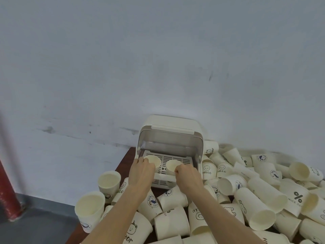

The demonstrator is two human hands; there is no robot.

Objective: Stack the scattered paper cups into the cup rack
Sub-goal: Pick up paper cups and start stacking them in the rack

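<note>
My left hand (142, 170) pinches cup (152, 161), right hand (187, 174) pinches second cup (173, 166), both mouth-up over cup rack (168, 152) grid at bench back edge, so they seat upright. Scattered cups (246, 199) crowd bench (126, 159).

Both arms stretched forward, bare; left grip (141, 169) and right grip (187, 173) curled, each pinching cup

Even, soft, diffuse indoor light; cool grey-blue cast on wall (158, 59). No hard shadows, only faint shade beneath forearms and inside cup rack (168, 147). No glare. Strong wide-angle bending at edges: wall base curves, red pipe (8, 196) at left leans and smears. Slight softness overall; print on heaped paper cups (255, 199) readable mid-frame, blurred toward right edge.
</note>
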